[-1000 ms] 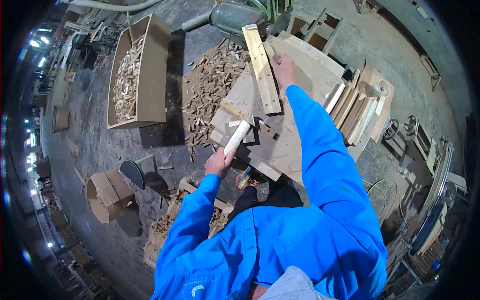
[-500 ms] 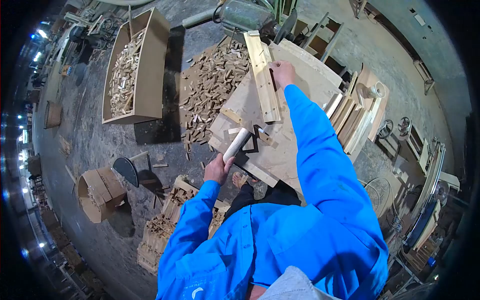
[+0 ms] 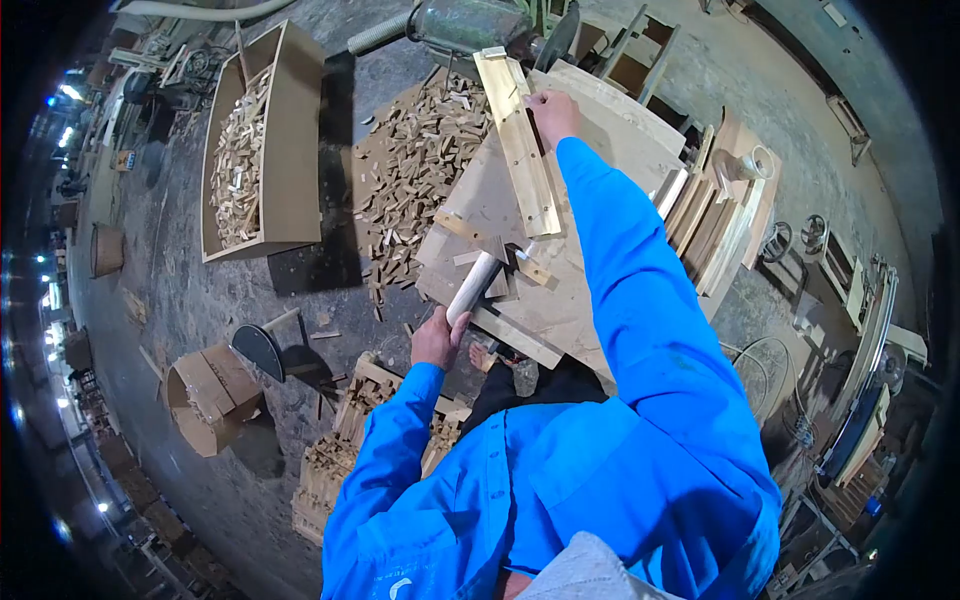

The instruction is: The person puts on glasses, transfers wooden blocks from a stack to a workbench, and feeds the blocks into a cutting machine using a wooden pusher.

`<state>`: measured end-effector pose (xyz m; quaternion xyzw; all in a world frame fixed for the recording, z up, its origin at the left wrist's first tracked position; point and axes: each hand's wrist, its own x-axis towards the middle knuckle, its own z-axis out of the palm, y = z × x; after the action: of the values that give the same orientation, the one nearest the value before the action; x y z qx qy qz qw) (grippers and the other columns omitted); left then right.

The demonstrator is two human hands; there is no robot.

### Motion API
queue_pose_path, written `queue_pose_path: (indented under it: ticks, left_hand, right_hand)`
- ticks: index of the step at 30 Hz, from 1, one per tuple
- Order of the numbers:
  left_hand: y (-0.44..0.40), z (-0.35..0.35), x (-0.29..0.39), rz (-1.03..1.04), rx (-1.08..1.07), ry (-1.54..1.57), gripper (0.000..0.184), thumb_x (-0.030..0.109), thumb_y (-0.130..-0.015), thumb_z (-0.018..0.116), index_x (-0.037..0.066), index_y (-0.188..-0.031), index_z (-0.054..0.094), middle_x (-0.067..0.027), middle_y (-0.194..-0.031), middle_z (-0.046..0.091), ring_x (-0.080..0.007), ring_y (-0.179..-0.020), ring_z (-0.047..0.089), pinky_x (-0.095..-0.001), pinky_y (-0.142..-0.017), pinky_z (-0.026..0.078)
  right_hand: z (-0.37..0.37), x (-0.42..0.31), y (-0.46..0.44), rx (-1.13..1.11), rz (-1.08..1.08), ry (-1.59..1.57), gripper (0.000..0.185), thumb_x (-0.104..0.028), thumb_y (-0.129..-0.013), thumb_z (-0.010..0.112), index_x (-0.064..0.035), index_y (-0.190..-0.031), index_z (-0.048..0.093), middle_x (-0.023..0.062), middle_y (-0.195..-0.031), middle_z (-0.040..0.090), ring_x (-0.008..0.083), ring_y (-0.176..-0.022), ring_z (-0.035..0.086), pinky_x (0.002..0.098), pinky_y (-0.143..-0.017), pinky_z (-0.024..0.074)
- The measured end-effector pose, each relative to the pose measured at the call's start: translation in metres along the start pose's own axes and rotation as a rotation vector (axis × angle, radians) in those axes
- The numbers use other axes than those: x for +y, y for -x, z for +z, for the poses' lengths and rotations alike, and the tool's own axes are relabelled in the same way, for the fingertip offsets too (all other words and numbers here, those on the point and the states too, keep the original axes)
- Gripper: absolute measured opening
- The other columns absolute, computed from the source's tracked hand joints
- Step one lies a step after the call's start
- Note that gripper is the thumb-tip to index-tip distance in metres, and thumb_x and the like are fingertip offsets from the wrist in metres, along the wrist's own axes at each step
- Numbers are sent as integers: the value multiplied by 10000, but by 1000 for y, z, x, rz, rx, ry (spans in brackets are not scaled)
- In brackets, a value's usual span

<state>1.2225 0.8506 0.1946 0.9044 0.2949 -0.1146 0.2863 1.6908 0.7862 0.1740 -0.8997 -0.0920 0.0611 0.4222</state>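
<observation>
My left hand is closed around the thick pale handle of a hammer. The hammer's head is over the near-left part of the wooden worktop, beside a short wooden strip. Farther up the worktop lies a long pale board with dark round spots and a raised strip along it. On the right edge of this board, toward its far end, my right hand is closed, fingertips at the wood. Whether a small piece sits under those fingers is hidden.
Small wood pieces are heaped left of the worktop. A tall box holds more of them. A cardboard carton, a round-topped stool and stacked wood stand on the near left. Wooden strips and a tape roll are at right.
The view has shifted slightly. My right hand has slid a little toward the board's far end. The dark shadow around the hammer's head has shrunk; my left hand keeps its grip.
</observation>
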Motion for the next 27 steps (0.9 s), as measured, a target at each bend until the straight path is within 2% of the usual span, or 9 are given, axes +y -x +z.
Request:
queue_pose_path:
  ticks: [3, 4, 6, 13, 18, 20, 23, 26, 27]
  left_hand:
    - [-13, 2, 8, -9, -18, 5, 554, 580, -1018, 551, 27, -1014, 592, -274, -884, 705, -482, -853, 691, -576, -734, 534]
    - [-16, 1, 12, -7, -19, 1, 554, 580, -1018, 551, 27, -1014, 592, -274, -884, 705, -482, -853, 691, -576, -734, 534]
    - [-25, 1, 23, 1, -9, 25, 546, 567, -1024, 543, 22, -995, 575, -288, -879, 691, -511, -866, 667, -595, -743, 505]
    - [-59, 6, 50, -32, -29, -15, 586, 602, -1010, 541, 19, -1037, 597, -292, -890, 692, -509, -895, 667, -584, -764, 511]
    - [-63, 10, 55, -6, 27, 30, 587, 605, -1006, 547, 25, -1063, 614, -283, -901, 698, -504, -904, 669, -587, -782, 501]
    - [-61, 5, 59, -35, 49, 40, 578, 601, -1006, 550, 28, -1048, 612, -278, -897, 696, -497, -902, 671, -583, -779, 500]
    - [-59, 3, 56, -47, -27, 26, 580, 608, -1009, 536, 34, -1047, 613, -281, -917, 695, -485, -916, 675, -576, -776, 505]
    - [-56, 1, 56, -14, -1, 29, 586, 619, -1007, 529, 38, -1028, 608, -274, -925, 699, -483, -911, 677, -579, -773, 507]
    - [-56, 3, 51, -8, -4, 13, 571, 611, -1003, 539, 44, -1014, 604, -266, -935, 704, -482, -925, 680, -576, -778, 517]
  right_hand:
    - [-3, 3, -13, 9, 5, 47, 326, -431, -881, 781, -122, -974, 824, 137, -931, 783, 318, -883, 751, 430, -818, 573]
    - [-6, 5, -18, 12, 8, 44, 326, -431, -881, 781, -122, -974, 824, 137, -931, 783, 318, -883, 751, 430, -818, 573]
    - [-8, 8, -31, 36, -26, 26, 261, -376, -879, 774, -122, -913, 823, 181, -960, 765, 384, -925, 732, 474, -845, 568]
    - [-23, 14, -72, 21, -14, 31, 234, -355, -880, 769, -139, -941, 833, 177, -1001, 763, 385, -956, 729, 474, -862, 570]
    - [-17, 25, -82, 81, -97, 88, 294, -409, -864, 771, -132, -945, 829, 170, -1002, 766, 386, -951, 729, 479, -860, 570]
    - [-25, 14, -73, 9, -141, 79, 338, -437, -851, 776, -116, -943, 826, 177, -990, 767, 385, -946, 730, 481, -858, 569]
    - [-25, 19, -73, -11, -184, 132, 353, -431, -856, 768, -94, -949, 822, 176, -985, 768, 390, -939, 729, 486, -852, 567]
    - [-35, 20, -54, -23, -129, 128, 387, -433, -872, 748, -66, -974, 814, 185, -952, 772, 377, -921, 738, 467, -853, 568]
    - [-37, 22, -42, 19, -83, 24, 404, -432, -884, 737, -49, -996, 806, 191, -957, 772, 370, -930, 740, 452, -862, 566]
